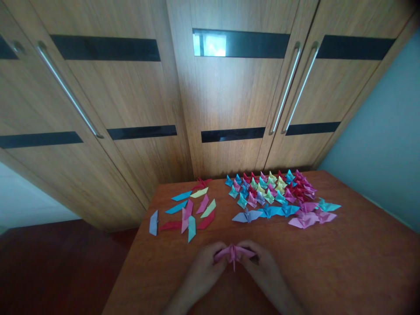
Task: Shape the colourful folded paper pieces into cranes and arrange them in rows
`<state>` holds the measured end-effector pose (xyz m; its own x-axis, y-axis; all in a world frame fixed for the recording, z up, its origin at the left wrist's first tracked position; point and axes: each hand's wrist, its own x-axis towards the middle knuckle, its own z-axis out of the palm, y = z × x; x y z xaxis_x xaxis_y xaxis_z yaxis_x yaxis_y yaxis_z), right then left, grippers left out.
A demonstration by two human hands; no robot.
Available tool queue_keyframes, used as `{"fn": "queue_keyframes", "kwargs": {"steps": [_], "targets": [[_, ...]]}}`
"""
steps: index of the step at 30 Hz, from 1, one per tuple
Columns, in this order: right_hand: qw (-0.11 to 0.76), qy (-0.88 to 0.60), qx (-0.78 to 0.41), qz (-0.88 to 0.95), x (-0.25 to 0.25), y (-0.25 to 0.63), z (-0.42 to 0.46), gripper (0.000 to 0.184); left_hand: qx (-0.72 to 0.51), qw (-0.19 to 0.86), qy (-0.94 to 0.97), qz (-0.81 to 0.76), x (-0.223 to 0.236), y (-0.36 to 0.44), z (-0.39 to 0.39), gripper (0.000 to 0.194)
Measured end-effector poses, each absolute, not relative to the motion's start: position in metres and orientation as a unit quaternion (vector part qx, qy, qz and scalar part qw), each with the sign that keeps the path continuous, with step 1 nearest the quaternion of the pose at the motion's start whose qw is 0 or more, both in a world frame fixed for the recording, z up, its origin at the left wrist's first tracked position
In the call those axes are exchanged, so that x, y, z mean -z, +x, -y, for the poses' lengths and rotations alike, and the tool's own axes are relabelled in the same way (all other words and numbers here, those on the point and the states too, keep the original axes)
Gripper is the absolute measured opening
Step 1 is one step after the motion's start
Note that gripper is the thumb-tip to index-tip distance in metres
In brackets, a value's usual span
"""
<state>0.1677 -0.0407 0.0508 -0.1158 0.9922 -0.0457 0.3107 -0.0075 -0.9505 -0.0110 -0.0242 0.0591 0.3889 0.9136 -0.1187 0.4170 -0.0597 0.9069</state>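
Observation:
Low over the front of the table, a pink origami crane (232,253) is held between both hands with its wings spread. My left hand (210,264) pinches the left wing, and my right hand (259,262) grips the right one. A thin pink point hangs down from the crane's middle. Beyond the right hand lie finished paper cranes with open wings, among them a lilac one (247,215) and a pale pink one (304,220). Past the left hand are flat folded paper pieces, including a light teal one (192,228) and a red one (206,220).
Rows of small coloured paper cranes (262,188) fill the back right of the wooden table (311,271). A red folded piece (201,183) lies at the back left. Behind the table stands a wooden wardrobe (229,96) with metal handles; a pale wall (377,131) is at the right.

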Motion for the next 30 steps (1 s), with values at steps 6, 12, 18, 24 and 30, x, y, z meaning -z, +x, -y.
{"fn": "queue_keyframes", "kwargs": {"steps": [6, 12, 18, 24, 30], "targets": [[0.382, -0.460, -0.638, 0.485, -0.046, 0.183, 0.052, 0.035, -0.306, 0.668, 0.534, -0.419, -0.048, -0.017, 0.030, 0.023], [0.506, -0.411, -0.703, 0.285, -0.024, 0.188, 0.055, 0.026, -0.366, 0.774, 0.376, -0.355, -0.044, -0.017, 0.039, 0.028], [0.501, -0.591, -0.475, 0.416, -0.027, 0.199, 0.047, 0.031, -0.375, 0.679, 0.448, -0.445, -0.047, -0.010, 0.031, 0.031], [0.449, -0.634, -0.259, 0.573, -0.030, 0.185, 0.064, 0.029, -0.354, 0.584, 0.508, -0.525, -0.044, -0.003, 0.020, 0.031], [0.349, -0.632, -0.173, 0.670, -0.029, 0.166, 0.067, 0.024, -0.356, 0.549, 0.580, -0.486, -0.039, 0.011, 0.021, 0.027]]}}
